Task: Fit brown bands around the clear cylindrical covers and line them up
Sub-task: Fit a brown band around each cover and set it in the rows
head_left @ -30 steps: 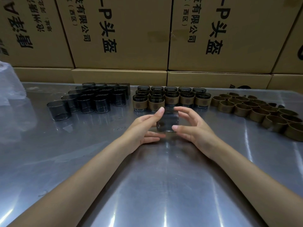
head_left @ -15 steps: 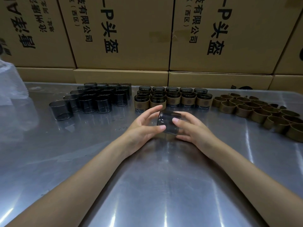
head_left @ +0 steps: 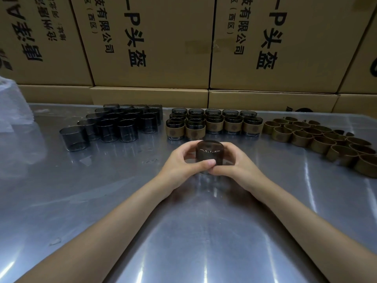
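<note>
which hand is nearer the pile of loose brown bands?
Right. The right hand sits on the side of the held clear cover that faces the loose brown bands, though well short of them. The left hand grips the cover's far side, farther away.

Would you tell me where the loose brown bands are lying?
In the head view, the loose brown bands lie on the table's far right, beside the banded covers.
</note>
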The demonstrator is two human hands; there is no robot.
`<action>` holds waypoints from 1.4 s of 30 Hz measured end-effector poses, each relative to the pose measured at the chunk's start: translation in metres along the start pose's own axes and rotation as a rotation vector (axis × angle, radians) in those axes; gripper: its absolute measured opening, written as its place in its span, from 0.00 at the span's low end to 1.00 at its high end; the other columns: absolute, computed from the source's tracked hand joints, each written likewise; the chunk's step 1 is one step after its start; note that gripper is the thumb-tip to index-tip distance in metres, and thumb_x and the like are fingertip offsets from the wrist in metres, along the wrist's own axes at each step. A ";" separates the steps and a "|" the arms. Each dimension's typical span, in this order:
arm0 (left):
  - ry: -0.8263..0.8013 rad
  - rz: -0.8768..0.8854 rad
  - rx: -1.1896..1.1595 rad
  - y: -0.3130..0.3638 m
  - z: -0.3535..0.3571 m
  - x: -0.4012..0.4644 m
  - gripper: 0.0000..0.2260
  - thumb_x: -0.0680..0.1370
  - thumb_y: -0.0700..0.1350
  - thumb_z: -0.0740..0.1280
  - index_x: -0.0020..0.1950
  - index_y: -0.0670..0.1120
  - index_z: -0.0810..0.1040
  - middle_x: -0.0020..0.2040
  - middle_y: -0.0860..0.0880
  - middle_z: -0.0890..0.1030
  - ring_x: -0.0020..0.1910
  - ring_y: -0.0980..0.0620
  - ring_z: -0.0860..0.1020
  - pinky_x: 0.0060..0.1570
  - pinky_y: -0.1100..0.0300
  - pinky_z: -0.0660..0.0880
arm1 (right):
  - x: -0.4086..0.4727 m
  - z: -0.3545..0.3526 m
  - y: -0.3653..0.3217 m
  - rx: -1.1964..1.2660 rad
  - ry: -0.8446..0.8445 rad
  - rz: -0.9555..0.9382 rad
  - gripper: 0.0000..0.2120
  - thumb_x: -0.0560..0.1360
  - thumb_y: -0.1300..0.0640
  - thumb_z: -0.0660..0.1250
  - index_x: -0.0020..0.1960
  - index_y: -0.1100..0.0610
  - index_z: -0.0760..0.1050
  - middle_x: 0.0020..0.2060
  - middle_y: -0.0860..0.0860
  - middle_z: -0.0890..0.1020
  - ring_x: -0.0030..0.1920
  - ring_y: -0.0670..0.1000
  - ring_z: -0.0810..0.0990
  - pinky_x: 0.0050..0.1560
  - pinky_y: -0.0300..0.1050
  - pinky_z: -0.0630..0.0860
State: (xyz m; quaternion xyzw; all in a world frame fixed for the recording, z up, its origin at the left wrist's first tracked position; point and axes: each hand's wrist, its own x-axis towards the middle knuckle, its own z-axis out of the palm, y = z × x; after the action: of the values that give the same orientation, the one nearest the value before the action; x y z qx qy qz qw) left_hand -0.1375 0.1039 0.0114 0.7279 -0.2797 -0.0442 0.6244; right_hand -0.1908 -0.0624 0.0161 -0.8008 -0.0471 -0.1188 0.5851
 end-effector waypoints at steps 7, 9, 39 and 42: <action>-0.066 -0.039 0.174 0.002 0.005 0.001 0.27 0.74 0.42 0.73 0.72 0.48 0.68 0.63 0.51 0.77 0.61 0.54 0.76 0.59 0.66 0.72 | -0.002 0.010 0.004 -0.287 0.088 0.015 0.28 0.65 0.56 0.74 0.63 0.49 0.69 0.59 0.49 0.77 0.58 0.49 0.77 0.56 0.46 0.76; -0.066 -0.076 0.118 0.005 0.007 0.000 0.31 0.76 0.45 0.71 0.76 0.48 0.63 0.65 0.52 0.74 0.61 0.59 0.74 0.59 0.69 0.71 | -0.002 0.010 0.003 -0.270 0.082 0.047 0.33 0.63 0.51 0.69 0.68 0.51 0.67 0.62 0.48 0.73 0.62 0.48 0.73 0.62 0.49 0.72; 0.058 -0.148 -0.129 0.002 0.005 0.006 0.22 0.70 0.59 0.66 0.62 0.55 0.75 0.63 0.55 0.78 0.64 0.54 0.76 0.69 0.48 0.69 | 0.092 -0.108 0.061 -1.085 0.599 0.378 0.19 0.79 0.52 0.63 0.65 0.62 0.68 0.63 0.61 0.71 0.64 0.62 0.69 0.54 0.54 0.72; 0.073 -0.150 -0.155 0.003 0.005 0.007 0.22 0.70 0.59 0.66 0.62 0.54 0.75 0.63 0.54 0.78 0.64 0.52 0.76 0.69 0.48 0.69 | 0.079 -0.100 0.057 -1.032 0.726 0.222 0.21 0.77 0.47 0.66 0.59 0.62 0.68 0.56 0.60 0.76 0.57 0.61 0.74 0.46 0.53 0.72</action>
State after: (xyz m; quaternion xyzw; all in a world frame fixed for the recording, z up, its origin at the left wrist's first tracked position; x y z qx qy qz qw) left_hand -0.1351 0.0961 0.0152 0.6974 -0.1973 -0.0860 0.6836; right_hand -0.1157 -0.1803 0.0117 -0.8884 0.3007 -0.3284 0.1117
